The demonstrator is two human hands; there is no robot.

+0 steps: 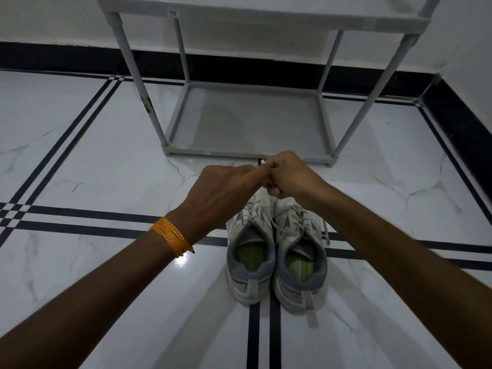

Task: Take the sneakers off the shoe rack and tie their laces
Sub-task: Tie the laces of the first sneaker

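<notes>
While the two sneakers (275, 251) sit side by side on the floor (80, 155) in front of the gray shoe rack (247, 121), both hands meet above their toes. Left hand (221, 193) and right hand (290, 175) have fingers curled tight, pinching a white lace (262, 162). An orange thread band (171, 235) wraps the left wrist.

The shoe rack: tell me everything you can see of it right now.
The shoe rack is a pale grey frame, plastic-looking, of round upright poles joined by flat tray shelves. Two shelves show: the bottom one at floor level and one above it, cut off by the picture's top edge. Both look bare. It stands upright on the white marble floor near the wall, just beyond the sneakers. Neither hand touches it.
</notes>
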